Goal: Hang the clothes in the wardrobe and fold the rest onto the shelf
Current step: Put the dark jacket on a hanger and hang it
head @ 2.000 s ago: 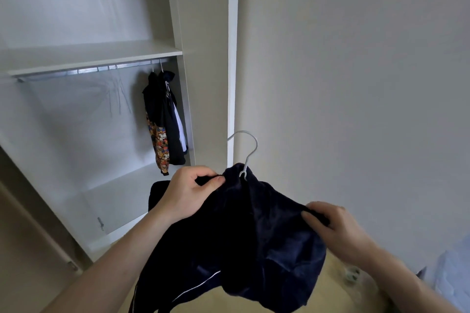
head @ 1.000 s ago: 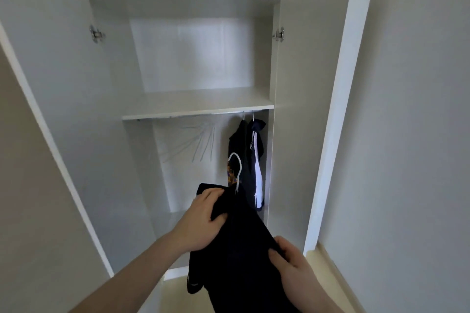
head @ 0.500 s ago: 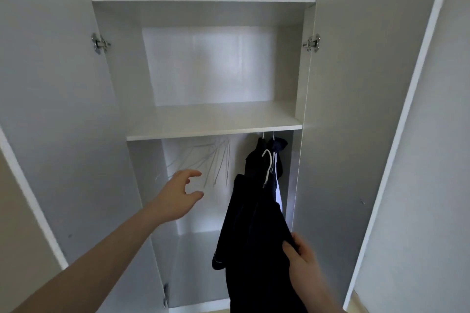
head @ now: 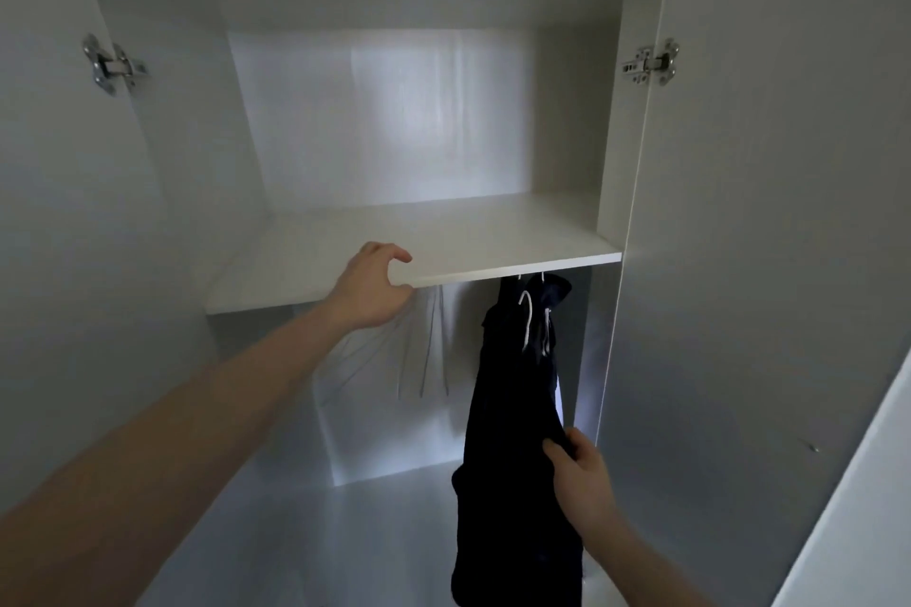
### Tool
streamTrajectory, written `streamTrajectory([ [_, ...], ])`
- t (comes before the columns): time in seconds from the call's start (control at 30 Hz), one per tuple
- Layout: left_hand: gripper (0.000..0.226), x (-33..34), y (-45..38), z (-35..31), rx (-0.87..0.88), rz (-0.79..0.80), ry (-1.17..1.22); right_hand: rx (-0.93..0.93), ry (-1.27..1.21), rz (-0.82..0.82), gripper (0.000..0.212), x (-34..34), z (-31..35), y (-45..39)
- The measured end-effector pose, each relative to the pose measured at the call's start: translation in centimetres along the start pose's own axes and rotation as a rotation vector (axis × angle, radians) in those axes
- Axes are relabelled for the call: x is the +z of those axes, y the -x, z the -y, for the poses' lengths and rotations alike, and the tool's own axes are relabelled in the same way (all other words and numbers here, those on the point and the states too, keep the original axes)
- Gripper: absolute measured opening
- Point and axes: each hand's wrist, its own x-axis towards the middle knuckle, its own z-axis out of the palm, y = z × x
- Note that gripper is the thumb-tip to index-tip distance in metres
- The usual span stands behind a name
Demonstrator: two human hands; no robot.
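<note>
Head view, single: faces straight into the open wardrobe, close up, level with its shelf.

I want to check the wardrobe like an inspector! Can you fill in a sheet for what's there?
Surface: white shelf, nothing seen on it.
Job's things: dark garment on a white hanger, hanging below the shelf at the right; more dark clothes hang behind it. Whether the hanger is on the rail cannot be told.
Clutter: nothing seen.
Hands: left hand grips the shelf's front edge; right hand pinches the garment low down.
Cables: nothing seen.
Surroundings: both wardrobe doors open, left door and right door, with metal hinges.
</note>
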Motion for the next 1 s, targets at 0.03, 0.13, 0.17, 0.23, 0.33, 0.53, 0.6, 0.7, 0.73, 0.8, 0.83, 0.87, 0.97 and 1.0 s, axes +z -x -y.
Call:
streamTrajectory([
  [0.03, 0.049, 0.1, -1.2, 0.4, -0.021, 0.010, -0.007, 0.002, -0.002, -0.003, 0.014, 0.4, 0.0, -1.2],
  [0.13, 0.052, 0.7, -4.2, 1.8, -0.100, 0.033, -0.033, -0.002, -0.004, 0.003, 0.017, 1.5, 0.1, -4.5],
  [0.17, 0.052, 1.0, -5.0, 2.3, -0.119, 0.041, -0.040, 0.001, 0.004, 0.016, 0.018, 1.7, 0.2, -5.7],
  [0.23, 0.053, 1.6, -6.6, 3.3, -0.151, 0.055, -0.059, 0.012, 0.025, 0.037, 0.017, 2.2, 0.0, -8.1],
  [0.33, 0.054, 2.5, -8.6, 4.7, -0.199, 0.062, -0.091, 0.004, 0.051, 0.056, 0.016, 2.6, -0.7, -11.7],
  [0.53, 0.055, 3.8, -11.6, 6.7, -0.254, 0.057, -0.150, 0.014, 0.089, 0.073, 0.014, 3.5, -1.8, -18.4],
  [0.6, 0.055, 4.3, -12.3, 7.3, -0.273, 0.070, -0.151, 0.026, 0.088, 0.081, 0.018, 3.9, -1.8, -20.3],
  [0.7, 0.056, 5.3, -13.1, 8.1, -0.320, 0.097, -0.139, 0.027, 0.087, 0.094, 0.021, 4.8, -1.3, -22.7],
  [0.73, 0.056, 5.6, -13.4, 8.4, -0.335, 0.102, -0.139, 0.023, 0.077, 0.090, 0.022, 5.1, -1.2, -23.5],
  [0.8, 0.058, 6.4, -13.9, 8.8, -0.350, 0.097, -0.165, 0.012, 0.062, 0.077, 0.023, 5.8, -0.9, -25.0],
  [0.83, 0.060, 6.6, -14.2, 9.0, -0.356, 0.093, -0.177, 0.007, 0.058, 0.070, 0.021, 6.0, -0.8, -25.8],
  [0.87, 0.062, 6.8, -14.4, 9.2, -0.362, 0.092, -0.182, 0.004, 0.057, 0.065, 0.017, 6.2, -0.7, -26.6],
  [0.97, 0.068, 6.8, -15.1, 9.9, -0.383, 0.080, -0.167, 0.002, 0.079, 0.057, 0.007, 6.8, -0.3, -28.7],
  [1.0, 0.068, 6.7, -15.4, 10.2, -0.393, 0.072, -0.158, 0.000, 0.087, 0.053, 0.013, 7.1, -0.1, -29.3],
])
